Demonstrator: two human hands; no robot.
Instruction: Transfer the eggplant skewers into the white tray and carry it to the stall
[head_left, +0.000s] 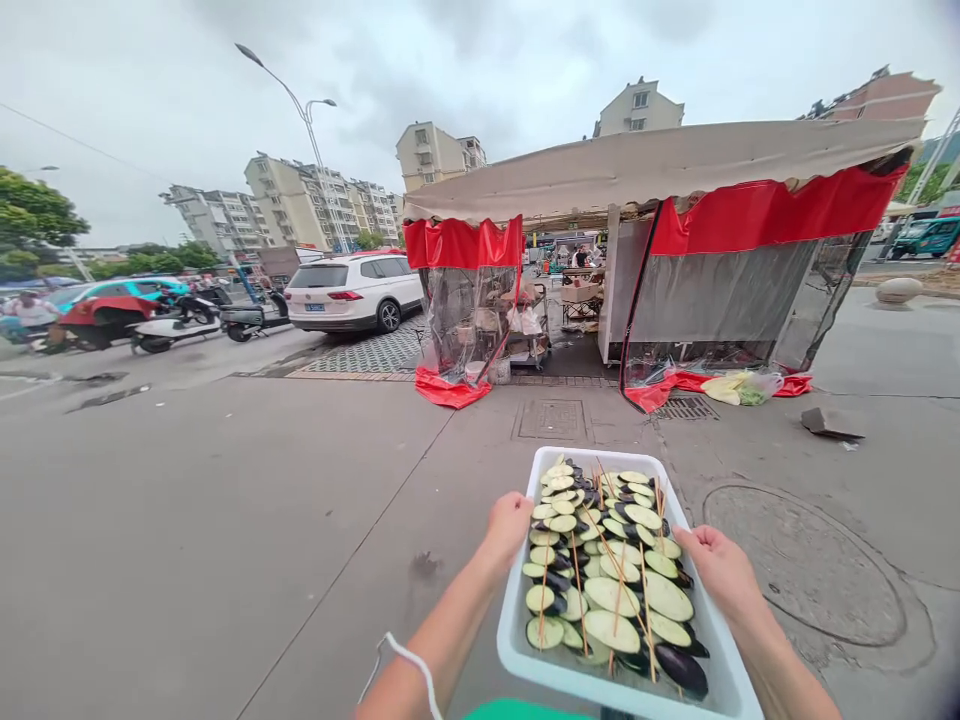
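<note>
A white plastic tray is held out in front of me at waist height, tilted a little. My left hand is closed on its left rim. On the opposite rim, my right hand grips with the thumb over the edge. Inside lie many sliced eggplant skewers, pale green discs with dark purple skin on thin wooden sticks. One uncut-looking dark eggplant piece rests in the near right corner. The fingers under the tray are hidden. A white cord hangs by my left forearm.
Ahead stands a stall tent with red-edged clear curtains and an opening in the middle. A bag of greens and a stone block lie on the pavement. A white car and scooters are parked left. A manhole cover is at right.
</note>
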